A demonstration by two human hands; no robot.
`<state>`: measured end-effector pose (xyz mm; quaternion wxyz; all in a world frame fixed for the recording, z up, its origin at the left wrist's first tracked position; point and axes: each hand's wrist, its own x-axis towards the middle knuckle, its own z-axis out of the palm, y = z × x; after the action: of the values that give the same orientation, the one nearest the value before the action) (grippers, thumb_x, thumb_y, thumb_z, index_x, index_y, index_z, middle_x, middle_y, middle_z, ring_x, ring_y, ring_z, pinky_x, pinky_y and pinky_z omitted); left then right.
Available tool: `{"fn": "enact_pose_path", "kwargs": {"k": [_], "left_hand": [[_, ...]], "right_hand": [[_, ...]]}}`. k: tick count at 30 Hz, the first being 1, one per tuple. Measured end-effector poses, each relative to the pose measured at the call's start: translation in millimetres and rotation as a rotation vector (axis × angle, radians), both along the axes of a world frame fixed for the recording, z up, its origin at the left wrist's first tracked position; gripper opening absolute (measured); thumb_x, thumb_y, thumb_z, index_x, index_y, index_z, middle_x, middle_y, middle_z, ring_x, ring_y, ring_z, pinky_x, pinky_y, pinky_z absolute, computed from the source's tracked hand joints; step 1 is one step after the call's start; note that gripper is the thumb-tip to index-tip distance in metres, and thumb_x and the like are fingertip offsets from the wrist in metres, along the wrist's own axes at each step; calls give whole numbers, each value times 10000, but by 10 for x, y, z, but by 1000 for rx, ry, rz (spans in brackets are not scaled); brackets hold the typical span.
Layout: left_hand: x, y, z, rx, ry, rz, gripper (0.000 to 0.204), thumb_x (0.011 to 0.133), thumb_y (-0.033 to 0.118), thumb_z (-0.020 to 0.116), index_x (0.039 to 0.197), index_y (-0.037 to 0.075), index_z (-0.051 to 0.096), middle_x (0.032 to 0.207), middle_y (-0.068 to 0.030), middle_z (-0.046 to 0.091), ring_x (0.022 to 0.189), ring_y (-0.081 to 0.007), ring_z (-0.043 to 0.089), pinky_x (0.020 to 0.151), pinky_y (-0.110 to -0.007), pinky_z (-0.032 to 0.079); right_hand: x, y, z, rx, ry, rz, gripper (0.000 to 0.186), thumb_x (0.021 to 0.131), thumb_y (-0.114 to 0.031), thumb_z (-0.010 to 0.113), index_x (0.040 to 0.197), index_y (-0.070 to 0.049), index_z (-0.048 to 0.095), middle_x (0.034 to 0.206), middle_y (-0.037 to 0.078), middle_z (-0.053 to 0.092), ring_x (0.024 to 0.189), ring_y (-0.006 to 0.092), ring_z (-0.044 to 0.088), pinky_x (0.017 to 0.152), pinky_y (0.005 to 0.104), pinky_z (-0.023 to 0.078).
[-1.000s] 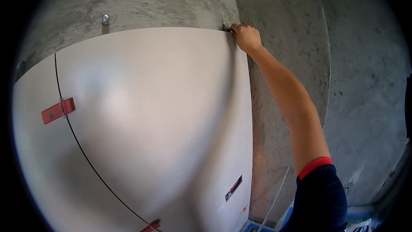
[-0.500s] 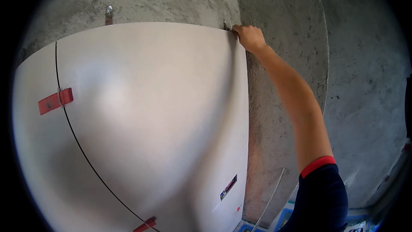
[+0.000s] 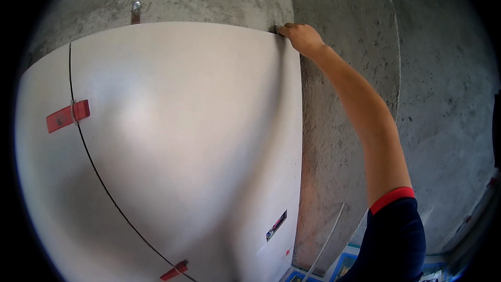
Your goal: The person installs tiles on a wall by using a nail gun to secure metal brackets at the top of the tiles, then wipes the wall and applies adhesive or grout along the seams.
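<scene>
A large glossy white tile (image 3: 203,109) stands upright against the rough concrete wall. At its upper right corner is my right hand (image 3: 303,39), its arm stretched up from the lower right. The fingers are bent together at the top edge, by a small dark piece (image 3: 275,30) that I cannot make out. They hide whatever they grip. Red wedge clips (image 3: 80,109) (image 3: 175,270) straddle the thin dark joint to the left, between this tile and the neighbouring one (image 3: 39,177). My left hand is out of view.
A metal bracket with a bolt (image 3: 136,13) sticks up behind the tile's top edge. Rough concrete wall (image 3: 344,31) runs down the right side. A thin pale strip (image 3: 326,240) leans at the lower right, near blue-edged items (image 3: 342,266) on the floor.
My right hand has shifted slightly up and to the left along the corner, with its fingertips nearer the small dark piece. The view has tipped slightly; the tile looks unmoved.
</scene>
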<state>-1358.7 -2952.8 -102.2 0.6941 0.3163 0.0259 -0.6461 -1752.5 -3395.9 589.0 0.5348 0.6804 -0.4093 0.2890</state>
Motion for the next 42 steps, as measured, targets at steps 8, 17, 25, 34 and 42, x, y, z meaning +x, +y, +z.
{"fn": "enact_pose_path", "kwargs": {"k": [8, 17, 25, 34, 42], "left_hand": [[203, 82, -390, -85, 335, -136, 355, 958, 293, 519, 1267, 123, 478, 827, -89, 577, 692, -184, 529, 674, -355, 503], [192, 90, -262, 69, 324, -90, 285, 962, 332, 510, 1009, 61, 583, 705, -72, 556, 593, -169, 500, 572, -320, 445], [-31, 112, -82, 100, 60, 41, 399, 952, 190, 477, 1277, -33, 421, 922, -110, 556, 758, -163, 542, 610, -252, 467], [69, 212, -490, -110, 320, 120, 475, 940, 146, 476, 1356, -59, 370, 1019, -145, 558, 865, -218, 558, 743, -300, 492], [67, 325, -370, -216, 312, 134, 490, 938, 138, 480, 1366, -61, 348, 989, -145, 556, 845, -224, 541, 734, -297, 474]], "right_hand": [[-42, 33, -83, 93, -234, 130, 330, 872, -27, 489, 1191, -103, 537, 1113, 102, 614, 1012, 334, 600, 852, 427, 500], [-138, -132, -150, 82, -286, 284, 506, 821, 6, 493, 1305, -129, 436, 1147, 156, 608, 1088, 349, 557, 909, 432, 468], [-146, -117, -145, 77, -264, 282, 446, 813, 19, 473, 1241, -99, 505, 1054, 190, 640, 1018, 368, 591, 871, 444, 480], [-103, -120, -131, 87, -341, 443, 233, 848, -18, 496, 1021, -75, 640, 915, 172, 669, 843, 373, 631, 751, 445, 496], [-101, -98, -145, 159, -425, 441, 252, 846, -8, 498, 1052, -68, 631, 951, 172, 665, 870, 368, 624, 745, 436, 485]]}}
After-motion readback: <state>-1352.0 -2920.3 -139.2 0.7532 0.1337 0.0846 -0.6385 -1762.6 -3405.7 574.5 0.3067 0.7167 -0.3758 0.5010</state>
